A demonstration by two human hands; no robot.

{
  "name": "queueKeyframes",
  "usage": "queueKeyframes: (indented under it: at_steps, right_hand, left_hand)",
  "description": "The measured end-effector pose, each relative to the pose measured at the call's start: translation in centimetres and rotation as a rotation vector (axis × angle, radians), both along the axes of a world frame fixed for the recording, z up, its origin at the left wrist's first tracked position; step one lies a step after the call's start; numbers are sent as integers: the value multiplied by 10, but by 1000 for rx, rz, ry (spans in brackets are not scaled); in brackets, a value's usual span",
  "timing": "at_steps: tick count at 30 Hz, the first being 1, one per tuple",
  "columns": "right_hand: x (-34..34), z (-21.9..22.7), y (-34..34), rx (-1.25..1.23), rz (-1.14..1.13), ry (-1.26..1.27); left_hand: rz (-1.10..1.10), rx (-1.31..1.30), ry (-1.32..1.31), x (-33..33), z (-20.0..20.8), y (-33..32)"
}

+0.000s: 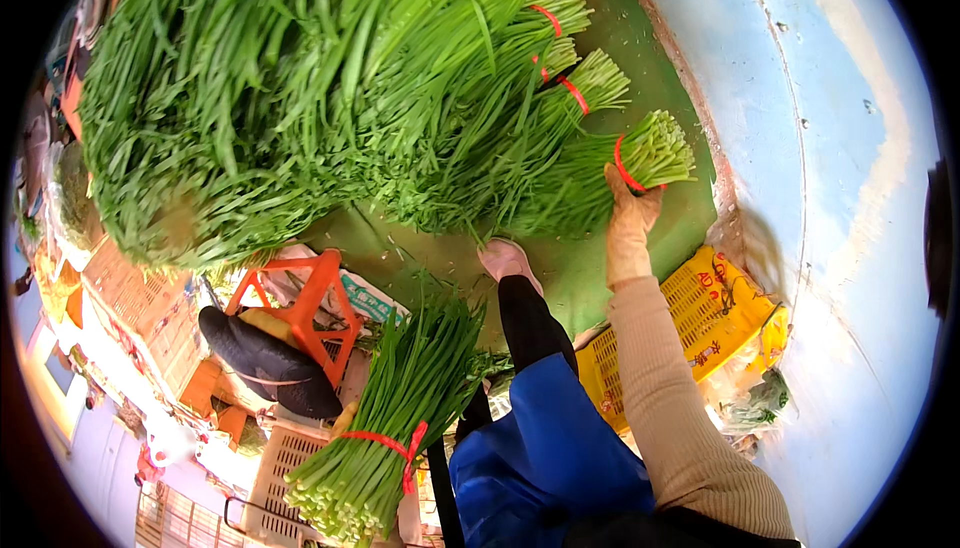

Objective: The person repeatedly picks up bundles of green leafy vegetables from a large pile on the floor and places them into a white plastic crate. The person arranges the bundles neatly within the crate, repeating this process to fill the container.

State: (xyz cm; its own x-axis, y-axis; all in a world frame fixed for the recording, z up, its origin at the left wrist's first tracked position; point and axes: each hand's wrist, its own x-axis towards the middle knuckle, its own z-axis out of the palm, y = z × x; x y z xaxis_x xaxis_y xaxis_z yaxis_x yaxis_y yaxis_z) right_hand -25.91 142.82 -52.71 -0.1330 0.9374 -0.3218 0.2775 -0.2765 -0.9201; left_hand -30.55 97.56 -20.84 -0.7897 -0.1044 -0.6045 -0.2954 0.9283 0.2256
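My right hand (pixel 632 228), in a tan glove, grips a bunch of garlic chives (pixel 655 148) close to its red band, with the pale cut stems pointing right. This bunch lies at the near right end of a large heap of chives (pixel 300 78) on a green surface. Several bunches in the heap have red bands around their stems. At the lower left is another big bunch of chives (pixel 400 388), tied with a red ribbon (pixel 410 453), its cut ends toward me. My left hand does not show.
An orange plastic stool (pixel 325 298) stands left of the loose bunch, beside a black rounded object (pixel 270 363). A beige crate (pixel 275 483) sits at the lower left. Right of my legs is a yellow crate (pixel 655 343). A pale blue wall (pixel 850 148) borders the right side.
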Motion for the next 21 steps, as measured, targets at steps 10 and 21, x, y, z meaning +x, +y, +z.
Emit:
queueKeyframes:
  at_steps: [10, 21]
  right_hand:
    - [-14, 203, 28, 359, 957, 53]
    - [-74, 474, -70, -201, 1402, 437]
  left_hand:
    - [33, 397, 165, -57, 41, 34]
    - [494, 2033, -99, -59, 162, 57]
